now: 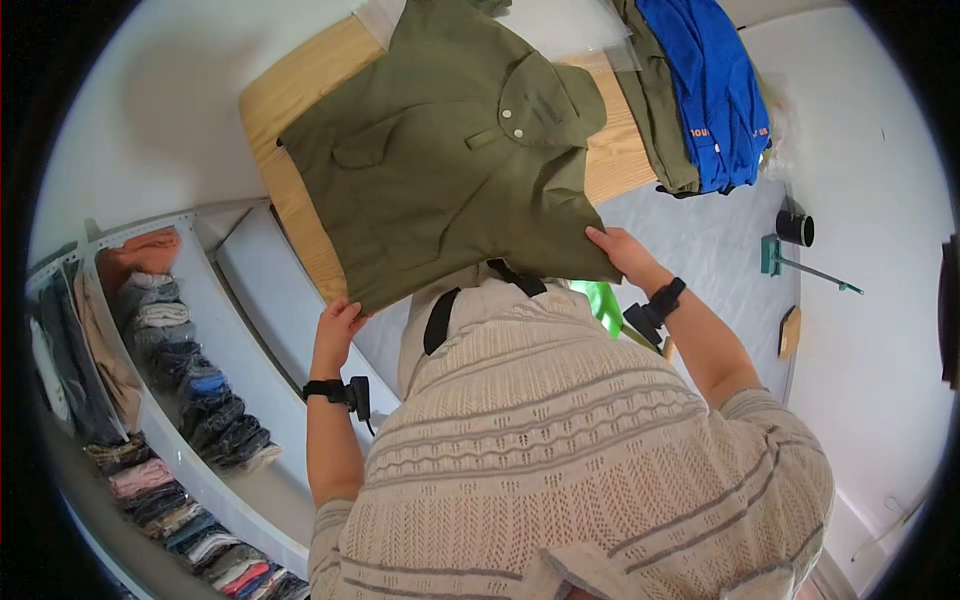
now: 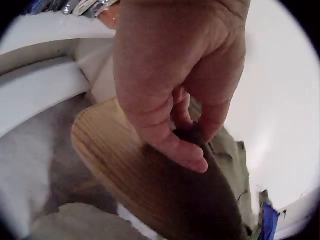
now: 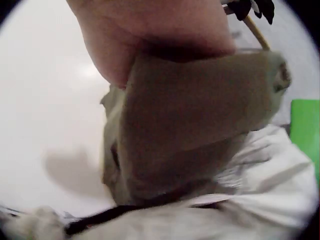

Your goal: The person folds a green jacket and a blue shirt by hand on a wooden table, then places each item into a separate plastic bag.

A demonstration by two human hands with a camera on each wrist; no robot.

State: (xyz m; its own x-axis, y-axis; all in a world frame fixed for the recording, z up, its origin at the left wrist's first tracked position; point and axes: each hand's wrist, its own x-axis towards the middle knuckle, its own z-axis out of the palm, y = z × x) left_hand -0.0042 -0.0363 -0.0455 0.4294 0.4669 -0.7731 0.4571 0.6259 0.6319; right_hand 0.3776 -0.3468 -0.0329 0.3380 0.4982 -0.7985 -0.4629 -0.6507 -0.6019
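An olive-green collared shirt (image 1: 430,170) lies spread over the wooden table, its collar to the right and its hem to the left. Two pale snap buttons show below the collar. My left hand (image 1: 342,325) pinches the near hem corner between thumb and fingers; the left wrist view shows the cloth (image 2: 220,200) hanging from that pinch beside the wood. At the near sleeve end, my right hand (image 1: 628,257) grips the fabric, thumb on top. In the right wrist view the sleeve cloth (image 3: 190,110) covers the right fingers. Between both hands the near edge is drawn out close to my body.
Folded blue clothing (image 1: 715,90) and olive clothing (image 1: 655,110) lie at the table's (image 1: 290,100) right end. Clear plastic (image 1: 570,25) lies behind the shirt. Shelves (image 1: 280,500) with several bagged garments stand at left. A green-and-black long-handled tool (image 1: 770,255) is on the floor at right.
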